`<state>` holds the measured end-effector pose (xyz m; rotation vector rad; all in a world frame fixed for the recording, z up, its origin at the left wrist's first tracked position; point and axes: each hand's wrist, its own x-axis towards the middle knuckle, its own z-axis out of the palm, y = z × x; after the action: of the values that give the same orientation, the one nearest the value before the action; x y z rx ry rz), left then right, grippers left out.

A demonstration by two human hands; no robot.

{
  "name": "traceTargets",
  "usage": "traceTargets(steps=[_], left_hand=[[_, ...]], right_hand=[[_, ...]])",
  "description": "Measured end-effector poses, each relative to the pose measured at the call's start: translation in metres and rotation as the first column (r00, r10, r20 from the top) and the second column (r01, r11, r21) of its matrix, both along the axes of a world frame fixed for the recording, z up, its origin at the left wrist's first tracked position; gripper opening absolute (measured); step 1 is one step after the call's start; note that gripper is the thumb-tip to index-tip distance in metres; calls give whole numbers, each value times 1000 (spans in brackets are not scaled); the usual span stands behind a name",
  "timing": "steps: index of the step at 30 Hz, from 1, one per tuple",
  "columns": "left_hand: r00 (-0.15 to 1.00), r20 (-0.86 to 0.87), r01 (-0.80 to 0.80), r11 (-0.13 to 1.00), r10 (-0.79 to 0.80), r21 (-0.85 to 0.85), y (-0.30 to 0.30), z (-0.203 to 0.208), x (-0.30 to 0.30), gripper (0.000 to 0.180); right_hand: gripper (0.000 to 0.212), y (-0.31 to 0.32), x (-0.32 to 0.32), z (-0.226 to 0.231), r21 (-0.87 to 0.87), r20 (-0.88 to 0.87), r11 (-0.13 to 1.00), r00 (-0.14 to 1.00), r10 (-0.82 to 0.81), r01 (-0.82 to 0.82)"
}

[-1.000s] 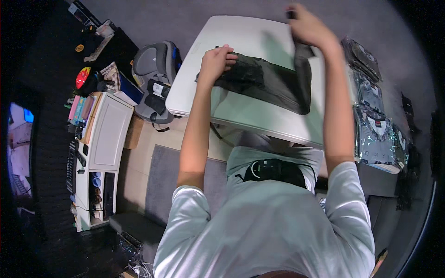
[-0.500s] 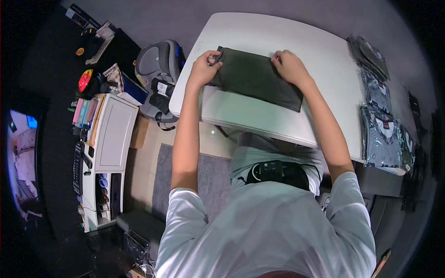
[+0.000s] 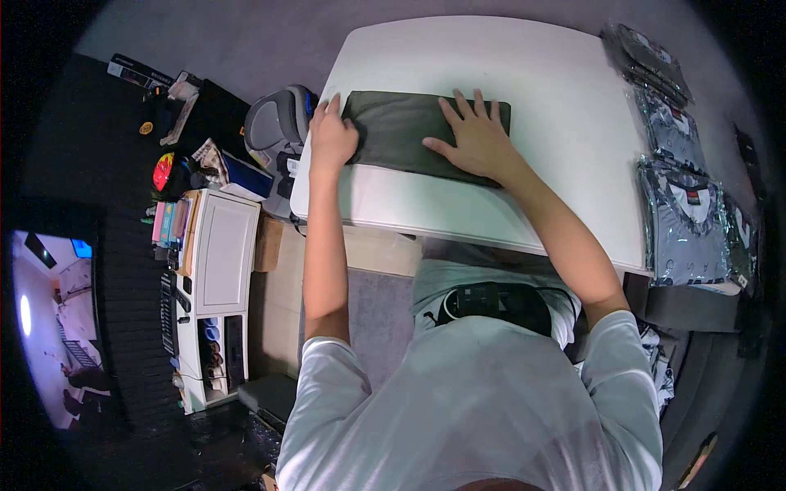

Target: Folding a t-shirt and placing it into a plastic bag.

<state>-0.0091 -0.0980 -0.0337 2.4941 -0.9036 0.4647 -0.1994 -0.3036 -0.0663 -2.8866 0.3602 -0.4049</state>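
Observation:
A dark olive-green folded cloth point(image 3: 393, 131), probably a garment, lies flat as a long rectangle on the white table point(image 3: 557, 139). My right hand point(image 3: 479, 139) is spread flat on its right part, fingers apart and pointing to the far side. My left hand point(image 3: 333, 139) is at the cloth's left end, its fingers stretched out and slightly blurred, with the thumb by the edge. Neither hand grips anything that I can see. The cloth under my right palm is hidden.
Along the table's right side lie several clear-bagged folded garments point(image 3: 684, 217). A grey padded seat point(image 3: 274, 135) stands beyond the left edge. Farther left are a white cabinet point(image 3: 225, 254) with books and a keyboard on it, and a lit screen point(image 3: 61, 319).
My right hand has gone from pinching the cloth's far edge to lying spread on it. The cloth now lies straighter and farther left. My left hand has opened at its left end.

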Motion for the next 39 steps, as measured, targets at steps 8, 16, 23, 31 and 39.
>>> traceTargets(steps=[8,16,23,31,39], left_hand=[[992,-89,110,954,-89,278,-87,-24,-21,64],[996,-82,-14,953,41,303,-74,-40,-8,73],[942,-195,-214,938,272,273,-47,-38,4,73],[927,-114,-335,924,358,183,-39,-30,-3,61],[922,-259,-292,956,287,20,-14,-28,17,46]], right_hand=[[99,6,5,-19,2,37,998,997,66,-67],[97,-2,-5,-19,11,15,993,993,-119,118],[94,-22,-17,-16,3,-73,988,985,-156,157],[97,-35,-47,-7,-46,-177,928,911,-372,370],[71,-4,-74,34,52,-157,873,867,-472,485]])
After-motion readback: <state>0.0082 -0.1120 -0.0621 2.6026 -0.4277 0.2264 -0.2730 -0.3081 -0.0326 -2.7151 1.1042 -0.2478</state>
